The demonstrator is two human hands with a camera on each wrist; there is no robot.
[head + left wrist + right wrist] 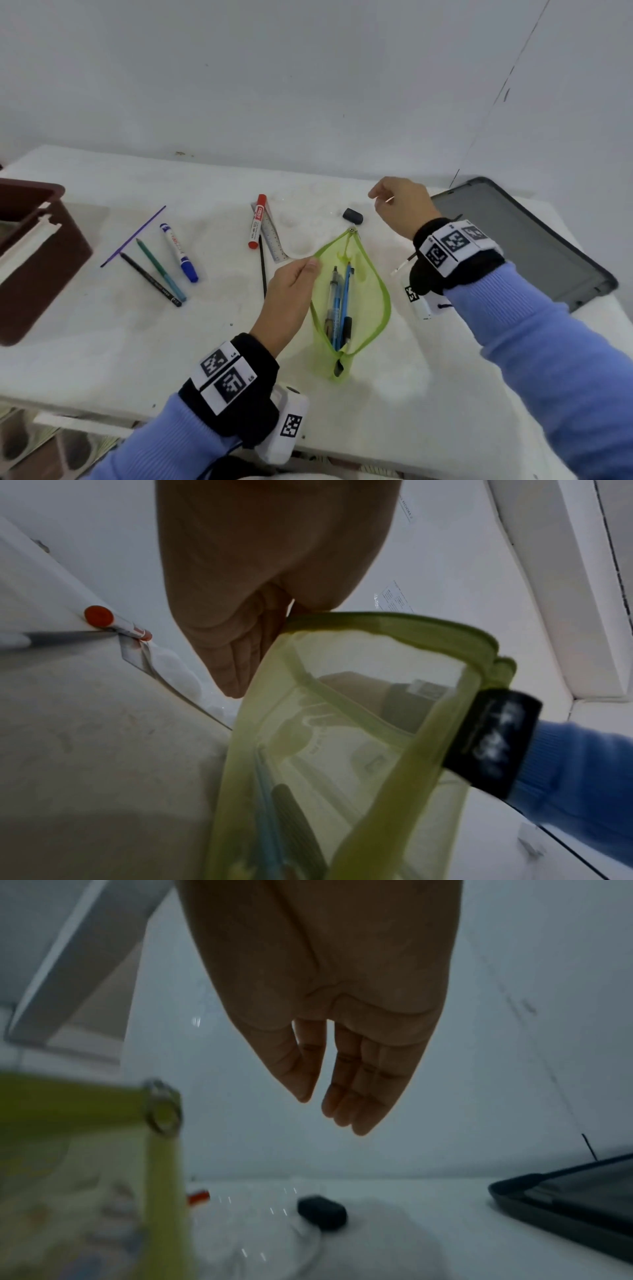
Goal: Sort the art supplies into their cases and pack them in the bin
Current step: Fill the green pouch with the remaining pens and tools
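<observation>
Left hand [289, 294] pinches green mesh pouch [364, 301] rim (pens inside); right hand [402, 205] above it, fingers together, empty.

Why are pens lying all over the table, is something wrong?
Nothing looks broken or spilled. The red marker lies across the ruler, and more pens and pencils wait loose on the table. The left hand holds the green mesh pouch open; the right hand is empty.
</observation>
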